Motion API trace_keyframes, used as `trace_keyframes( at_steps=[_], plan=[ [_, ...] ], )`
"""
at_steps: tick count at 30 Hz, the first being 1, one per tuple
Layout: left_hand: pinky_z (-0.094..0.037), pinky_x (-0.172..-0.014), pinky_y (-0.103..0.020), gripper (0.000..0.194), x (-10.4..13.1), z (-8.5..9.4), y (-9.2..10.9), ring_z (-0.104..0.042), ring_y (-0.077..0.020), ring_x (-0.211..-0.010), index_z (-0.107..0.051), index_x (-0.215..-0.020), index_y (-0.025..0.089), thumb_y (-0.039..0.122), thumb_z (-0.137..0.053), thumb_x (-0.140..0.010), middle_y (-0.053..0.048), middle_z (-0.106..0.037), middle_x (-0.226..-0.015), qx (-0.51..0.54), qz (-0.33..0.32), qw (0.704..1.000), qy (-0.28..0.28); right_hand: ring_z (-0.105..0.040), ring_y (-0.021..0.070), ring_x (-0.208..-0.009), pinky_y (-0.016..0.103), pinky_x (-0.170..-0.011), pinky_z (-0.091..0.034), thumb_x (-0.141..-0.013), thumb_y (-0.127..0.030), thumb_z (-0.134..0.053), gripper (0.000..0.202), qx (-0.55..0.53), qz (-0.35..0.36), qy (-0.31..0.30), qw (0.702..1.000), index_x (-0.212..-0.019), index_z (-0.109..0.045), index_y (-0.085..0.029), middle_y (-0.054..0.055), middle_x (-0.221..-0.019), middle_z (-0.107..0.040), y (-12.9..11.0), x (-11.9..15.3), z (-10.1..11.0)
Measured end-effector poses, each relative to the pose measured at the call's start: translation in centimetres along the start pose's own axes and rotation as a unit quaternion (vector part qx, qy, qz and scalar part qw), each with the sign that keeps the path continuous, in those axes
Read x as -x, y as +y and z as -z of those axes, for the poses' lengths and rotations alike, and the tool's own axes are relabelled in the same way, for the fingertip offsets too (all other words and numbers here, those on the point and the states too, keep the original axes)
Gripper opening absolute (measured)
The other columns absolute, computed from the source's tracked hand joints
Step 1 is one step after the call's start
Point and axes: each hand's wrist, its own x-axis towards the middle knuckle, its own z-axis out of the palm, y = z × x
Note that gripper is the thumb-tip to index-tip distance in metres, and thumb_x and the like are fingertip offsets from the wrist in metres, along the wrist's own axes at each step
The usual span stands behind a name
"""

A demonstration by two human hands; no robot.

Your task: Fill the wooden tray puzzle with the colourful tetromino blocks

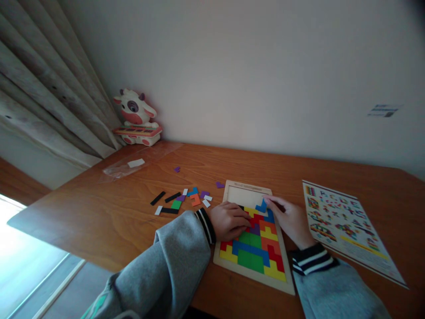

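A wooden puzzle board (254, 273) lies on the desk, its lower part filled with coloured blocks and its top part bare. My left hand (229, 221) rests palm down over the board's left edge, fingers apart on the blocks, holding nothing. At the upper right of the board, my right hand (288, 219) pinches a blue piece (261, 206) between thumb and fingertips, just above the filled rows. Loose pieces lie left of the board, among them an orange piece (195, 200), a green piece (176, 204) and a black strip (157, 198).
A printed sheet (348, 226) with coloured pictures lies right of the board on the wooden desk (133, 230). A cow-shaped toy keyboard (137, 117) stands at the back left, near a clear plastic bag (116, 170) and a curtain (49, 79).
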Motion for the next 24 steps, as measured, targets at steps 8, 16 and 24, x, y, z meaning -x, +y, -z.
trace_keyframes(
  at_steps=[8,16,24],
  plan=[
    [-0.047,-0.094,-0.033,0.022,0.23,-0.44,-0.17,-0.062,-0.0188,-0.107,-0.069,-0.108,0.022,0.028,-0.052,-0.094,-0.002,-0.069,-0.12,-0.011,-0.004,1.0,0.011,-0.068,0.0264,-0.099,0.042,-0.086,-0.053,-0.093,-0.043,-0.044,0.038,0.035,0.053,-0.017,0.998,-0.11,-0.071,-0.022,0.009,-0.111,-0.073,0.41,-0.21,0.17],
    [-0.046,-0.092,-0.033,0.023,0.23,-0.63,-0.35,-0.062,-0.0188,-0.107,-0.068,-0.108,0.022,0.028,-0.05,-0.095,-0.004,-0.069,-0.12,-0.029,-0.022,0.999,0.009,-0.065,0.0249,-0.098,0.041,-0.09,-0.051,-0.092,-0.036,-0.048,0.027,0.061,0.125,-0.055,0.989,-0.098,-0.071,-0.022,0.009,-0.105,-0.068,0.55,-0.14,-0.42],
    [-0.047,-0.092,-0.033,0.024,0.2,-0.56,-0.32,-0.062,-0.0196,-0.108,-0.068,-0.109,0.022,0.029,-0.05,-0.095,-0.004,-0.069,-0.121,-0.021,-0.01,1.0,0.004,-0.064,0.0237,-0.092,0.04,-0.085,-0.052,-0.09,-0.043,-0.057,0.028,0.054,0.114,-0.06,0.99,-0.105,-0.067,-0.023,0.008,-0.105,-0.064,0.5,0.04,-0.6]
  ],
)
